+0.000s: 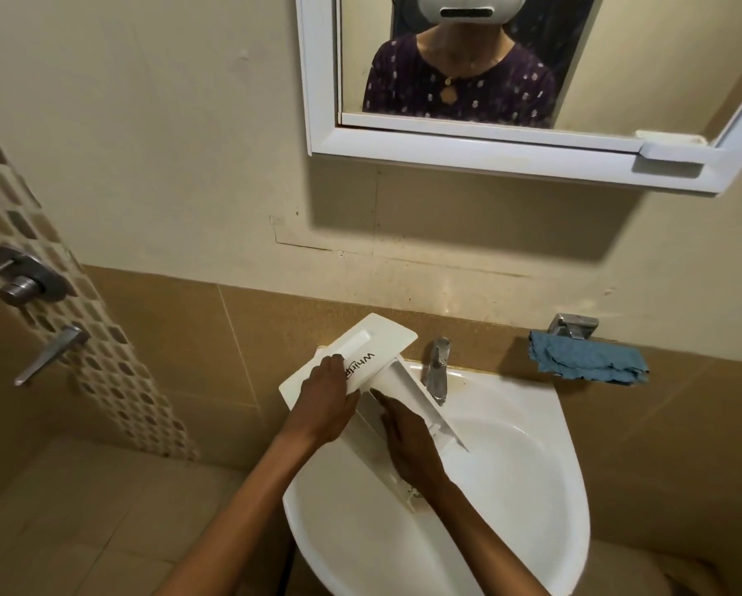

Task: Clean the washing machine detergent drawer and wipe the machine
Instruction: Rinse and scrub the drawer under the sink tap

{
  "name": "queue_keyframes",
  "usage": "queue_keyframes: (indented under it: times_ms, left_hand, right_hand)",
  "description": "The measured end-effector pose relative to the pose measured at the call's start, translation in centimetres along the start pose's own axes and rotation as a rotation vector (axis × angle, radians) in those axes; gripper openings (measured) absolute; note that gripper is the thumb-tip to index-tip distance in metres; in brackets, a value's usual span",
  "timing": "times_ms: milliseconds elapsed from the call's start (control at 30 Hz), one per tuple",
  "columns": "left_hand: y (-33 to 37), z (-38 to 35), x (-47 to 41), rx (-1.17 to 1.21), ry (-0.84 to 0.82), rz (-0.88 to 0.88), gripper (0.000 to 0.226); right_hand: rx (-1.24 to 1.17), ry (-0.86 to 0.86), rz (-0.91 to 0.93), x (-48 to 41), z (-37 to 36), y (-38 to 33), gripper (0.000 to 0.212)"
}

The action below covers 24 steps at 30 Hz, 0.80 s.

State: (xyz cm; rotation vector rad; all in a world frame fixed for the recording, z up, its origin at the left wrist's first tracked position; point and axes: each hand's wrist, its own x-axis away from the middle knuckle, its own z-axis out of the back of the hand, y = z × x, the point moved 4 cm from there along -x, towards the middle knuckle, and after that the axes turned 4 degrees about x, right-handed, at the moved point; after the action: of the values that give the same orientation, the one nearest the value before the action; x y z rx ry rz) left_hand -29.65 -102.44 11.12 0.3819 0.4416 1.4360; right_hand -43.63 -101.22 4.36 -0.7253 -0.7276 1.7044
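Observation:
A white detergent drawer (371,348) with a lettered front panel is held tilted over the white sink (532,488), its tray end low in the basin. My left hand (326,397) grips the front panel from the near side. My right hand (407,440) lies inside the tray part with fingers stretched along it, touching the plastic. I cannot tell whether it holds anything. A blue cloth (588,359) lies folded on the ledge behind the sink, right of the tap (438,367).
A white-framed mirror (446,139) hangs above on the beige wall. Shower valves (25,273) and a lever handle (51,350) sit on the tiled wall at left. A chrome fitting (573,325) stands behind the cloth. Tiled floor lies at lower left.

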Motion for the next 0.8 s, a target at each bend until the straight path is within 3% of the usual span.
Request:
queue_keyframes:
  times_ms: [67,167,233,300,367,467,533,700,800]
  left_hand:
    - [0.4,0.8,-0.4,-0.021,-0.019,-0.032,0.041]
    - [0.8,2.3,-1.3,-0.024,-0.005,-0.056,0.041]
    - [1.3,3.1,-1.9,-0.050,-0.009,-0.079,0.044]
    - [2.2,3.5,-2.3,-0.064,-0.034,-0.124,0.047]
    - [3.4,3.8,-2.5,-0.066,-0.042,-0.180,0.049]
    - [5.3,4.7,-3.1,-0.105,-0.028,-0.260,0.053]
    - [6.7,5.1,-3.5,-0.152,-0.042,-0.329,0.054]
    - [9.0,5.6,-3.6,-0.283,-0.075,-0.497,0.047]
    - [9.4,6.7,-3.8,-0.285,-0.049,-0.555,0.046]
  right_hand:
    - [-0.049,0.013,0.001,0.3,0.7,0.3,0.037]
    - [0.085,-0.063,-0.085,1.5,2.0,3.5,0.061]
    - [0.118,-0.093,-0.122,1.6,3.2,5.6,0.041]
    - [-0.082,0.015,-0.176,1.0,4.9,5.5,0.036]
    - [-0.265,0.187,-0.267,0.0,7.4,3.6,0.049]
    - [-0.292,0.442,-0.309,-1.2,11.1,-0.4,0.064]
    - [-0.297,0.498,-0.293,-2.0,13.3,-2.6,0.063]
    - [-0.506,0.073,-0.465,-3.5,16.0,-5.5,0.038]
    - [-0.564,0.022,-0.389,-3.3,16.6,-5.6,0.020]
